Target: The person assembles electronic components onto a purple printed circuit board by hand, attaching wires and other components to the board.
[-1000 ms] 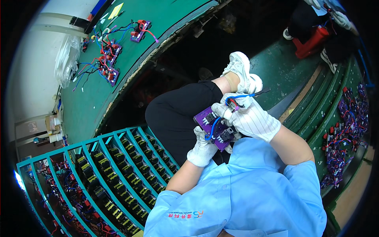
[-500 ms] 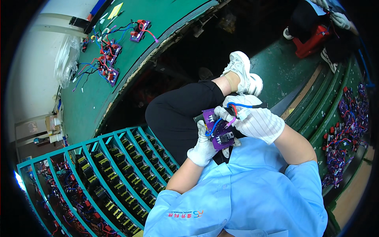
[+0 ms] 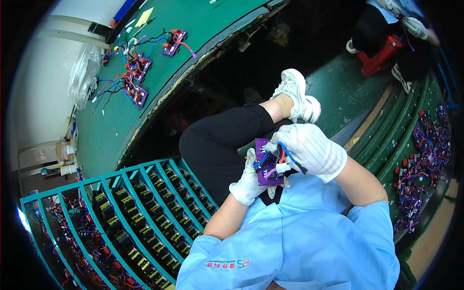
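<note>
My left hand [image 3: 245, 186], in a white glove, grips a purple circuit board [image 3: 264, 178] by its left edge, with fingertips showing below it. The board is held tilted over my lap. My gloved right hand [image 3: 311, 151] is closed at the board's upper right, its fingers bent around the board's wires. A blue wire [image 3: 289, 153], a red wire and a black-ended lead come out from beneath those fingers. A white connector [image 3: 282, 167] hangs over the board's lower part. The right fingertips are partly hidden, so their exact hold is unclear.
Several wired boards [image 3: 137, 94] lie on the green table [image 3: 96, 140] at upper left. Left of me stands a teal divided rack [image 3: 92, 212] of dark parts and wired boards. More boards [image 3: 415, 183] pile up at right. Another person's gloved hands [image 3: 414, 28] show at upper right.
The board has turned and tilted in my left hand. My right hand has shifted slightly down, and the wires and white connector now hang lower, across the board.
</note>
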`<state>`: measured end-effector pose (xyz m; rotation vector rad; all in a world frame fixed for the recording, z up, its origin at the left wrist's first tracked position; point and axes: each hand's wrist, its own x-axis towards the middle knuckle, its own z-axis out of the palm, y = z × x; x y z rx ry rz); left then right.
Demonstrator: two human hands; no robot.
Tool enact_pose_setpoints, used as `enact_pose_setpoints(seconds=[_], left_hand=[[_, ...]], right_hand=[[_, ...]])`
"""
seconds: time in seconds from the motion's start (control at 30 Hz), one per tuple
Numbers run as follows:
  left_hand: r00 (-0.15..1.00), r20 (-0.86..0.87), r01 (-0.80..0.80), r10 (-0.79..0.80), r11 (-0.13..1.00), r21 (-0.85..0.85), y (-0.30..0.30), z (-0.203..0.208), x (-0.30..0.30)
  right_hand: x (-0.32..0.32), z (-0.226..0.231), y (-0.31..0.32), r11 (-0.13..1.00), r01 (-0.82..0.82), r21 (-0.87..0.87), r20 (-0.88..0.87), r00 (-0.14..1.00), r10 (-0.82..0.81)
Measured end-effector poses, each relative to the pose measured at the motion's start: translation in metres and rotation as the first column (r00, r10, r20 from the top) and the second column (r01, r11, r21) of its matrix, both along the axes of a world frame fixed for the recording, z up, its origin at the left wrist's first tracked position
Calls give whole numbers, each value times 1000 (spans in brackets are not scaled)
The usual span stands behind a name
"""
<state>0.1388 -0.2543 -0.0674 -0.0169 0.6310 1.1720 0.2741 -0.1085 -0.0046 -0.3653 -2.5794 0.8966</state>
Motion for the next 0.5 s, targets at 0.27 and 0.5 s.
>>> enact_pose_setpoints(seconds=[0.27, 0.5], left_hand=[[936, -224, 234, -270, 956, -175, -5, -23, -21], [918, -305, 260, -253, 966, -19, 17, 2, -31]], right_hand=[[10, -1, -16, 966, -182, -183, 22, 982, 190], [7, -50, -19, 620, 94, -779, 74, 996, -58]])
